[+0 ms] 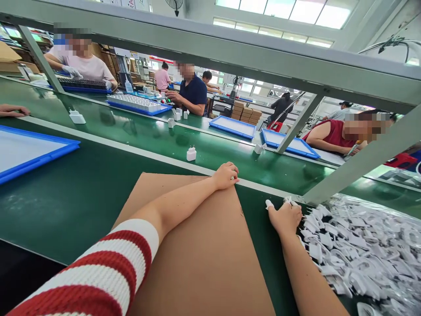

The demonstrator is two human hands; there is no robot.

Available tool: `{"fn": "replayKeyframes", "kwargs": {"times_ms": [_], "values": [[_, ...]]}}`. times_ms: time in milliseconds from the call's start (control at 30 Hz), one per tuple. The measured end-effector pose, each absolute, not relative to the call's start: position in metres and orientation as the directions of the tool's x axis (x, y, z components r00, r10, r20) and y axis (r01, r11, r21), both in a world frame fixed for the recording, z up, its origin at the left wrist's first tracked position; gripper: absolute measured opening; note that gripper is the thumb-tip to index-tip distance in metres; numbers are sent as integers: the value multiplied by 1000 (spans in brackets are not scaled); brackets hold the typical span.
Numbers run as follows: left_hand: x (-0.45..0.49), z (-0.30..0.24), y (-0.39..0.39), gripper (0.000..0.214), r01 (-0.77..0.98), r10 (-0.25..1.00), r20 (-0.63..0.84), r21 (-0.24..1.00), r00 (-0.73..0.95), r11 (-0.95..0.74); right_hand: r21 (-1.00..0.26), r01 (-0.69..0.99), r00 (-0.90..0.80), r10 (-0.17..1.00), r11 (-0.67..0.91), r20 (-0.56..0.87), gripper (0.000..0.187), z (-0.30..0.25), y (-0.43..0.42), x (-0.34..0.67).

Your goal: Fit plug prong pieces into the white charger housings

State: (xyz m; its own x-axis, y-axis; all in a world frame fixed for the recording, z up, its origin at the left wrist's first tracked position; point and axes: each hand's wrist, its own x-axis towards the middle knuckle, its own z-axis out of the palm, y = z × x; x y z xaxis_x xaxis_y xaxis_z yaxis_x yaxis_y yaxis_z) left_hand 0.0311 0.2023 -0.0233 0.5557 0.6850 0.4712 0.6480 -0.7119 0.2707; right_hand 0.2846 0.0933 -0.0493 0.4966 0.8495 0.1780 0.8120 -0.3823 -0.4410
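My left hand point(226, 175) rests on the far right corner of a brown cardboard sheet point(200, 245), beside the pale strip along the conveyor. Its fingers are curled in, and whatever they may hold is hidden. To the right, my right hand point(286, 217) is at the left edge of a heap of small white plastic parts point(358, 245). White covers show on its thumb and fingertip area. The thumb stands apart from the fingers, with nothing visible between them. Past my left hand, a white plug adapter point(191, 153) stands on the green conveyor belt point(158, 142), prongs up.
A blue-rimmed tray point(39, 163) lies at left, near another person's hand point(15, 110). More white adapters point(77, 116) sit on the belt. A grey metal frame point(210, 48) crosses overhead, its slanted post point(365, 153) at right. Several co-workers sit across the line.
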Motion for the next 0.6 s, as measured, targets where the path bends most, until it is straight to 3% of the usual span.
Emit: {"fn": "replayKeyframes", "kwargs": {"times_ms": [267, 600], "values": [[32, -26, 205, 18, 651, 694, 435, 273, 573, -708, -462, 880, 284, 901, -109, 329, 71, -49, 76, 269], [33, -26, 206, 18, 677, 719, 408, 270, 563, -684, -507, 832, 76, 860, 223, 504, 56, -35, 55, 247]]}}
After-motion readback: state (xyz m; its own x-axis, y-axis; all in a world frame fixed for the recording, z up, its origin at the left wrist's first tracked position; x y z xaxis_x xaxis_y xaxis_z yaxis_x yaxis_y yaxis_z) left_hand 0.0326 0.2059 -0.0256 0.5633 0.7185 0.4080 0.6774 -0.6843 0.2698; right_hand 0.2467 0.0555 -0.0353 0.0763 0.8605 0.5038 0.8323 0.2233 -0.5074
